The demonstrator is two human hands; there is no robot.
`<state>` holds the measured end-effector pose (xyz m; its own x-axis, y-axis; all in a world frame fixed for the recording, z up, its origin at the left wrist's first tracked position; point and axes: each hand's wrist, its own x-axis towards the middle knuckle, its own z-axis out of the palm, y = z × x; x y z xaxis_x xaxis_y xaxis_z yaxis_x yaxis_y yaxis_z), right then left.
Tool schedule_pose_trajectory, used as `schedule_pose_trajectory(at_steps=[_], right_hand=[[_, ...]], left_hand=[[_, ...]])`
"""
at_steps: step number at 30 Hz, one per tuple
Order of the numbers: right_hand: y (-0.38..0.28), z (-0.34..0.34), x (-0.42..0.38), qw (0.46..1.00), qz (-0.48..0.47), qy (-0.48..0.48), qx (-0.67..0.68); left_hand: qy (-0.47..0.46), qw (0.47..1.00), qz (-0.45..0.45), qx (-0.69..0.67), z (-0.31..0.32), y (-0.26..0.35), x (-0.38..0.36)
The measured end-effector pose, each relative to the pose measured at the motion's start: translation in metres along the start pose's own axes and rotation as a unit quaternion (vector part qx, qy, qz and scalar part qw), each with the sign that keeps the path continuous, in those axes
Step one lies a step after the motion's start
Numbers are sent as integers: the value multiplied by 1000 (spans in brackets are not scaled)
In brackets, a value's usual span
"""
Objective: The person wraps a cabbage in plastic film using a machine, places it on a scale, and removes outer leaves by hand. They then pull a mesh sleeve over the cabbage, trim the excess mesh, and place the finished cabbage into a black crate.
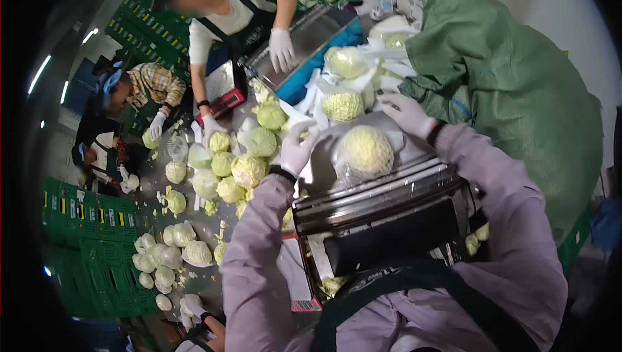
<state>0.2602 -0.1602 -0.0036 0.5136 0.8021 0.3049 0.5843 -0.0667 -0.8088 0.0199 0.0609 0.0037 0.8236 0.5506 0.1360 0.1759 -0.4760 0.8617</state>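
The wrapped cabbage (366, 151) lies on the wrapping machine (382, 216) between both gloved hands: the left hand (298, 148) and right hand (405, 113) pinch the film's edges. Loose cabbages (223, 170) crowd the tabletop (194, 222).

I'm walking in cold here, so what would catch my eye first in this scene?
Centre frame, a wrapped cabbage half sits on a metal wrapping machine, between the gloved left hand and right hand. To the left, cut cabbages litter the table; at right bulges a big green sack.

Steel table (150, 177); cabbage halves (223, 174) and scraps (214, 208) strewn across it.
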Motion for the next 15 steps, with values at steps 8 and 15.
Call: schedule_pose_trajectory(at_steps=[8,15], right_hand=[[44,48,84,983,122,-112,-77],[68,115,135,957,34,-248,-144]], left_hand=[[51,976,-209,-15,10,-45,75],[-47,950,-295,92,9,-142,117]])
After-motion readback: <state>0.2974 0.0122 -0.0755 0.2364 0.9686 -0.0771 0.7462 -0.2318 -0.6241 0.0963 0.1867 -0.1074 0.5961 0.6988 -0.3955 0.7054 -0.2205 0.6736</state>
